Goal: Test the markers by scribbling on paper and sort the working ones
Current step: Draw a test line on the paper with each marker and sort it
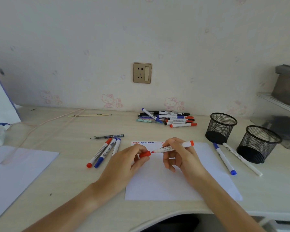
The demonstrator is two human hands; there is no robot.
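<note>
My right hand [179, 158] grips an uncapped red marker [184, 145], its tip pointing left over the white paper [166, 183]. My left hand [124, 164] pinches the red cap [145, 154] just left of that tip, a small gap between them. Red and blue scribbles [143, 142] run along the paper's top edge. Three capped markers [104, 152] lie left of the paper. Two markers [231, 158] lie to its right. A pile of markers and pens [167, 118] sits near the wall.
Two black mesh cups [220, 127] [258, 144] lie tipped at the right. A dark pen [109, 136] lies above the left markers. Another sheet [15, 169] covers the desk's left side, with a cable [45, 121] behind it. The desk's curved front edge [174, 213] is near me.
</note>
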